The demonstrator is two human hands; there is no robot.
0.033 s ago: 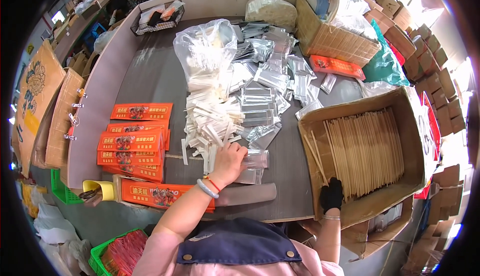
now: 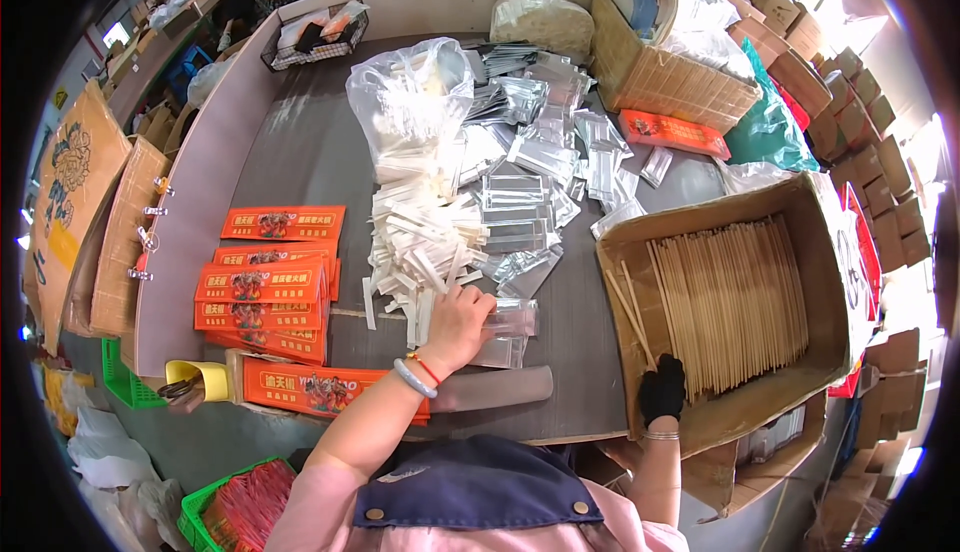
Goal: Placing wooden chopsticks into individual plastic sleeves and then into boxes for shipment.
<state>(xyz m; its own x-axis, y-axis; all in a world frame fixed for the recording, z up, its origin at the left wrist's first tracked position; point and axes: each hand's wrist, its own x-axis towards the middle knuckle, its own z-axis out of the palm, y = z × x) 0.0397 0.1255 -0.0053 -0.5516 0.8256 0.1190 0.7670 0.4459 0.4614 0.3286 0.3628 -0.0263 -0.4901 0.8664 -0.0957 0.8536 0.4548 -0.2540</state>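
Note:
My left hand [image 2: 462,324] rests with bent fingers at the near edge of a heap of narrow white paper strips [image 2: 425,242]. Beside its fingertips lie clear plastic sachets [image 2: 515,317], and whatever it pinches is hidden beneath the fingers. My right hand [image 2: 663,393], in a black glove, is curled at the near left corner inside a cardboard box [image 2: 722,414]. Wooden chopsticks [image 2: 730,302] lie side by side in that box. Two loose chopsticks [image 2: 631,310] slant along its left side, their lower ends near my gloved fingers; the grasp itself is obscured.
Red printed sleeves [image 2: 262,284] are stacked on the left, with another red sleeve [image 2: 315,390] at the front edge. Silvery packets [image 2: 545,152] spread behind the strips, beside a clear plastic bag [image 2: 410,82]. A filled carton [image 2: 680,72] stands at the back right.

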